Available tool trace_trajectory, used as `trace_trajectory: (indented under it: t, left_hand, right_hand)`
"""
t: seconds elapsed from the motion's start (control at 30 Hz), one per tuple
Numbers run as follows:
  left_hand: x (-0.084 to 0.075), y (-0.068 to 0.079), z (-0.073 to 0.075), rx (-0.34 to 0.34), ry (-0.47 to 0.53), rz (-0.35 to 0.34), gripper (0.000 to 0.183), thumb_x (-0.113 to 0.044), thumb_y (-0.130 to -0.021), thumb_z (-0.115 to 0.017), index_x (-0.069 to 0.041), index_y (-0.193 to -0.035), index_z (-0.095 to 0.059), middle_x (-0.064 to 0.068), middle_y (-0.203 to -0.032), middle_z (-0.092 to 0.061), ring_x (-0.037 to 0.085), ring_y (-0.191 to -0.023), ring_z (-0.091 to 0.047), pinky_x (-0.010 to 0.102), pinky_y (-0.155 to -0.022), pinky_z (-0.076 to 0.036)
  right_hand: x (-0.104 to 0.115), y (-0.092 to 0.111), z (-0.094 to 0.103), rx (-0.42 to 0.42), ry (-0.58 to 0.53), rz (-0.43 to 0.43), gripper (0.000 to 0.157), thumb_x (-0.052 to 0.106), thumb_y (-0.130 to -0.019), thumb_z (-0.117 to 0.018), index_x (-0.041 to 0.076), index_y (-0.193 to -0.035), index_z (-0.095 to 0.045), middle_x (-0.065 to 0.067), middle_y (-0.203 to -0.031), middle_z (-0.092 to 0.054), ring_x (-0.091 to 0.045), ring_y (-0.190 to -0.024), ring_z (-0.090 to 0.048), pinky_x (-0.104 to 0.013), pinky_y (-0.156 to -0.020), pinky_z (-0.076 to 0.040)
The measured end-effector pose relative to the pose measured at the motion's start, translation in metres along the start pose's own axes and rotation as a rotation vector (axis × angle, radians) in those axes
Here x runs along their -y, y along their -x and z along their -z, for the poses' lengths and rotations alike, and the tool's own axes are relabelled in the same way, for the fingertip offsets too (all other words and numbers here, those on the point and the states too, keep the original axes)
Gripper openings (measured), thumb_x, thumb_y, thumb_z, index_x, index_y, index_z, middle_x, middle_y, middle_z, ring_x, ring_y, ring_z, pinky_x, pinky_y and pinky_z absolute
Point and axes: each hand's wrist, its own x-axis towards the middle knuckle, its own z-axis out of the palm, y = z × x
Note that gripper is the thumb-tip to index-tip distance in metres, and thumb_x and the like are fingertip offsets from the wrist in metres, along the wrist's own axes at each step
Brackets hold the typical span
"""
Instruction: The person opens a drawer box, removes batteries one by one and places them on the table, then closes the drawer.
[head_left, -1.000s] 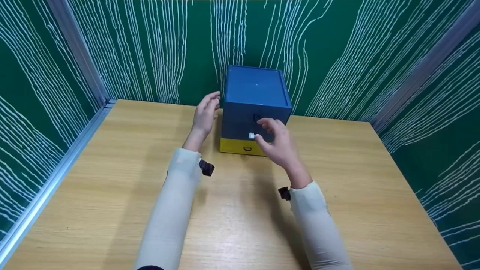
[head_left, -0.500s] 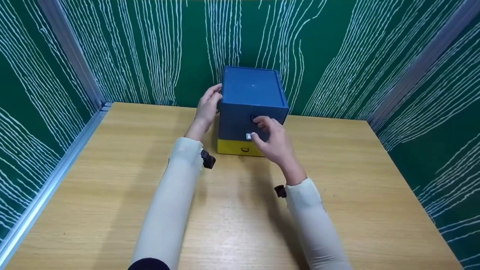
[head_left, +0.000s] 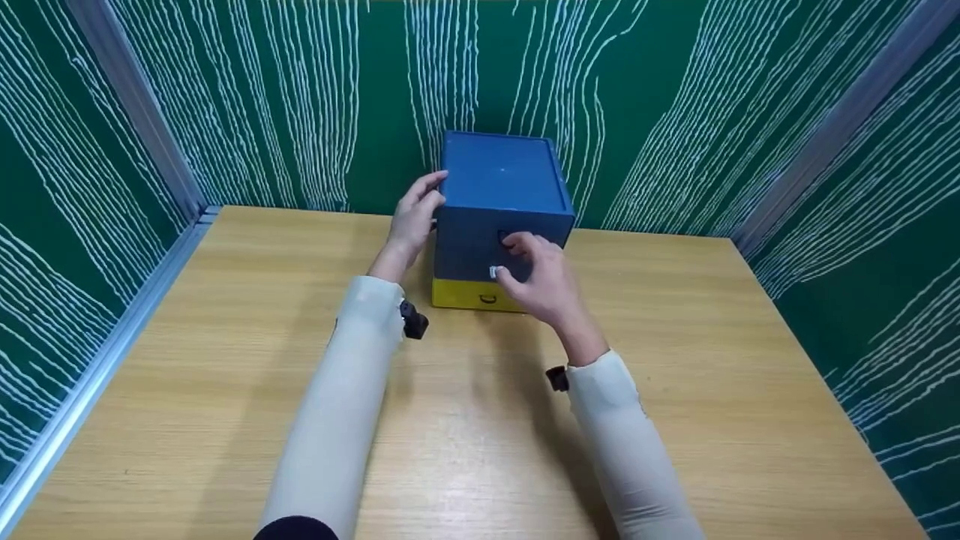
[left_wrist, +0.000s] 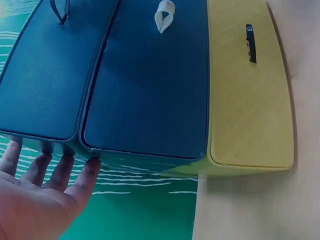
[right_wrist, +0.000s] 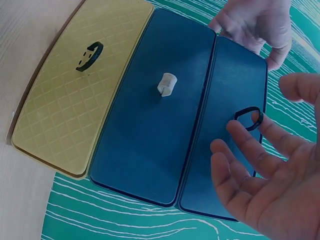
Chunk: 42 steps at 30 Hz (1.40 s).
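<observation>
A three-tier drawer unit (head_left: 506, 172) stands at the back of the table, with two blue drawers above a yellow drawer (left_wrist: 250, 120). All the drawer fronts sit flush. My left hand (head_left: 411, 221) rests its outstretched fingers against the unit's left side, near the top, as the left wrist view shows. My right hand (right_wrist: 270, 175) is at the top blue drawer (right_wrist: 225, 120), its index fingertip hooked in the black loop handle (right_wrist: 241, 111). The thumb of that hand stands apart from the loop, and its other fingers are half bent before the drawer front.
The middle drawer has a white loop handle (right_wrist: 167, 84), and the yellow one has a black handle (head_left: 487, 298). Green panels (head_left: 645, 135) with white wavy lines surround the wooden table (head_left: 450, 420) at the back and sides. A metal rail (head_left: 97, 360) runs along the left edge.
My left hand has moved from beside the unit to its left side and now touches it. The right hand stays at the top handle. The head view has shifted slightly.
</observation>
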Motion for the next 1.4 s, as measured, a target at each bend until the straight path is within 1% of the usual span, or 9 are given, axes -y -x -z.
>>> trace_trajectory:
  t: [0.17,0.37,0.5,0.67,0.83,0.97,1.07,1.23,1.4]
  left_hand:
    - [-0.011,0.01,0.0,0.019,-0.003,0.023,0.039,-0.022,-0.091,-0.036,-0.027,-0.129,-0.04,-0.008,-0.14,-0.031,0.015,-0.123,-0.033,0.046,-0.102,-0.026]
    - [-0.019,0.016,-0.005,0.001,-0.008,0.03,0.041,-0.021,-0.09,-0.033,-0.024,-0.131,-0.038,-0.004,-0.141,-0.029,0.017,-0.125,-0.031,0.045,-0.101,-0.028]
    - [-0.019,0.015,-0.009,-0.006,0.011,0.017,0.042,-0.019,-0.09,-0.032,-0.021,-0.132,-0.037,-0.002,-0.142,-0.028,0.017,-0.126,-0.031,0.044,-0.101,-0.028]
    - [-0.019,0.014,-0.013,0.001,0.037,0.021,0.042,-0.019,-0.091,-0.032,-0.02,-0.133,-0.036,-0.002,-0.142,-0.027,0.017,-0.128,-0.028,0.042,-0.103,-0.026]
    - [-0.018,0.013,-0.01,0.025,0.025,0.055,0.042,-0.02,-0.091,-0.031,-0.025,-0.133,-0.034,-0.005,-0.144,-0.023,0.017,-0.128,-0.027,0.044,-0.103,-0.025]
    - [-0.009,0.005,-0.005,0.039,0.032,0.081,0.041,-0.023,-0.091,-0.033,-0.033,-0.13,-0.034,-0.01,-0.143,-0.022,0.018,-0.127,-0.027,0.049,-0.102,-0.023]
    - [-0.002,0.0,-0.003,0.043,0.023,0.088,0.039,-0.027,-0.091,-0.034,-0.038,-0.128,-0.035,-0.013,-0.143,-0.022,0.017,-0.127,-0.027,0.05,-0.101,-0.024]
    - [0.001,-0.002,-0.003,0.041,0.025,0.076,0.039,-0.025,-0.091,-0.033,-0.036,-0.129,-0.036,-0.01,-0.143,-0.022,0.016,-0.128,-0.025,0.051,-0.101,-0.023]
    - [-0.007,0.003,-0.004,0.055,0.031,0.084,0.04,-0.023,-0.092,-0.032,-0.033,-0.131,-0.033,-0.008,-0.144,-0.02,0.015,-0.129,-0.024,0.05,-0.103,-0.021]
  right_hand:
    - [0.0,-0.001,-0.002,-0.012,0.026,0.012,0.036,0.038,-0.077,-0.059,0.02,-0.108,-0.055,0.005,-0.106,-0.056,-0.014,-0.093,-0.045,-0.034,-0.083,-0.042]
    - [0.0,-0.004,-0.003,-0.043,0.026,0.011,0.03,0.034,-0.078,-0.058,0.019,-0.104,-0.058,0.004,-0.103,-0.057,-0.014,-0.091,-0.046,-0.034,-0.082,-0.042]
    - [0.0,-0.008,-0.004,-0.092,0.009,-0.005,0.02,0.03,-0.082,-0.054,0.018,-0.096,-0.061,0.004,-0.097,-0.059,-0.013,-0.088,-0.048,-0.031,-0.081,-0.043]
    - [-0.001,-0.01,-0.004,-0.159,0.015,-0.041,0.015,0.03,-0.084,-0.052,0.02,-0.086,-0.064,0.007,-0.087,-0.059,-0.009,-0.08,-0.051,-0.025,-0.075,-0.046]
    - [0.001,-0.009,-0.005,-0.154,-0.004,-0.073,0.015,0.032,-0.084,-0.052,0.022,-0.083,-0.063,0.009,-0.082,-0.057,-0.008,-0.076,-0.05,-0.022,-0.071,-0.047]
    - [0.002,-0.01,-0.005,-0.149,-0.002,-0.076,0.015,0.032,-0.084,-0.053,0.023,-0.082,-0.064,0.01,-0.082,-0.058,-0.008,-0.076,-0.05,-0.021,-0.072,-0.047]
    - [0.002,-0.009,-0.004,-0.151,0.004,-0.071,0.014,0.031,-0.084,-0.054,0.022,-0.082,-0.064,0.009,-0.081,-0.058,-0.008,-0.075,-0.05,-0.021,-0.072,-0.047]
    - [0.002,-0.005,-0.003,-0.159,0.007,-0.035,0.014,0.03,-0.083,-0.054,0.021,-0.079,-0.064,0.008,-0.079,-0.059,-0.008,-0.072,-0.051,-0.021,-0.07,-0.047]
    - [0.002,0.0,0.0,-0.17,0.015,-0.005,0.014,0.03,-0.082,-0.055,0.02,-0.076,-0.064,0.008,-0.075,-0.058,-0.008,-0.069,-0.05,-0.022,-0.067,-0.046]
